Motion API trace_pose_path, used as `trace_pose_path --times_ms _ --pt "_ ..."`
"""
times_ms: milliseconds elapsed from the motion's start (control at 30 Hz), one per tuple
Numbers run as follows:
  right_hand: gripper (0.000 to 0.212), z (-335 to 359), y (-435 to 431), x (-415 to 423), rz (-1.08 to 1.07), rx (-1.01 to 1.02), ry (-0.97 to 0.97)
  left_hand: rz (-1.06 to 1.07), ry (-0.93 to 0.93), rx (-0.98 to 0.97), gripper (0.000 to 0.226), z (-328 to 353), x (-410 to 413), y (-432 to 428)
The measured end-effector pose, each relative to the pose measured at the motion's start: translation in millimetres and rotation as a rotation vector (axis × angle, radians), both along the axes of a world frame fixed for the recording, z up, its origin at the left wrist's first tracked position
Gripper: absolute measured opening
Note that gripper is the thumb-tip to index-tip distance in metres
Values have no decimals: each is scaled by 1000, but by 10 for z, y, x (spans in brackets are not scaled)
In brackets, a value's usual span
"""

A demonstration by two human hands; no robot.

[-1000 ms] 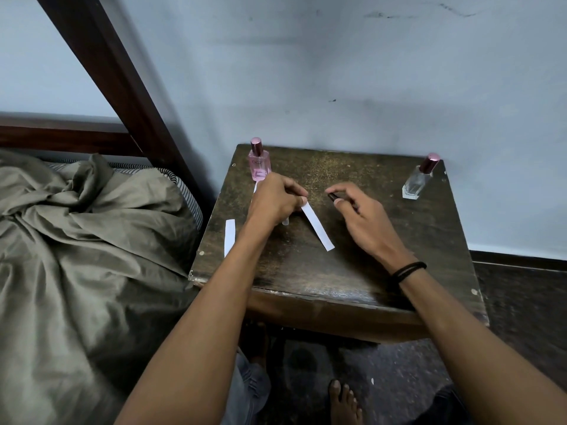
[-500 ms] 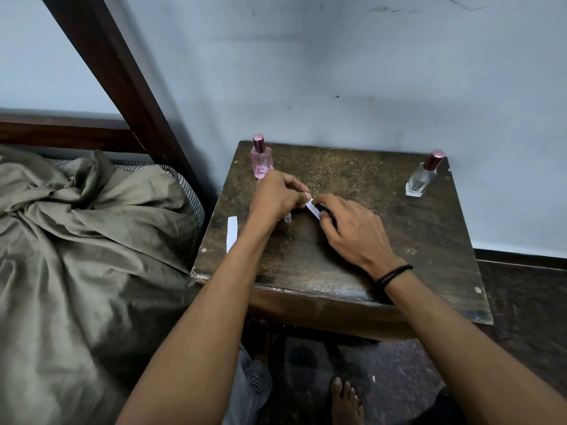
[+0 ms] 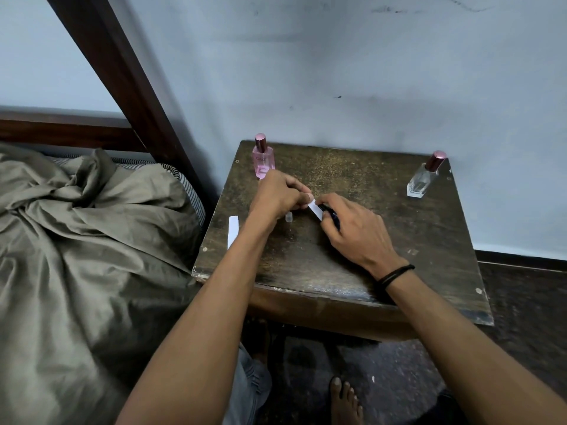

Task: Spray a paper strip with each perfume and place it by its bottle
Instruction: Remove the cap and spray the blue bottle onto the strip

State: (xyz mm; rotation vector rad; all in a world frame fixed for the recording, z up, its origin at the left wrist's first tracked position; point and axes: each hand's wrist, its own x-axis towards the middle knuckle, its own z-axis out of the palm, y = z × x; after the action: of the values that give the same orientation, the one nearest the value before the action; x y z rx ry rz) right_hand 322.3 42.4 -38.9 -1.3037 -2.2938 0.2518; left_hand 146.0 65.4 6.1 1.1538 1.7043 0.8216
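Mid-desk (image 3: pixel 383 271), the left hand (image 3: pixel 279 194) pinches one end of the paper strip (image 3: pixel 315 209), fingers curled tight on it. The right hand (image 3: pixel 356 231) is wrapped round a small dark bottle (image 3: pixel 331 213) right up against the strip. What looks like its clear cap (image 3: pixel 288 216) sits by the left hand. Tip imo: back the nozzle off a bit, aim at the free end, give one short press, and keep fingers off the wet part. The pink bottle (image 3: pixel 263 157) and clear bottle (image 3: pixel 425 176) wait at the back corners, and a spare strip (image 3: pixel 233 231) lies at the left edge.
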Motion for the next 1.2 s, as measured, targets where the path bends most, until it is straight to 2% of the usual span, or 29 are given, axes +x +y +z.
trace_pose_path --times_ms 467,800,1200 --pt "17 -37 -10 3 -13 70 -60 -19 -90 -6 8 -10 -21 8" --pt "16 -34 -10 8 -29 70 -25 -18 -112 -7 16 -37 -52 29" --pt "12 -54 -20 13 -29 103 -18 -2 -151 4 9 -41 -66 28"
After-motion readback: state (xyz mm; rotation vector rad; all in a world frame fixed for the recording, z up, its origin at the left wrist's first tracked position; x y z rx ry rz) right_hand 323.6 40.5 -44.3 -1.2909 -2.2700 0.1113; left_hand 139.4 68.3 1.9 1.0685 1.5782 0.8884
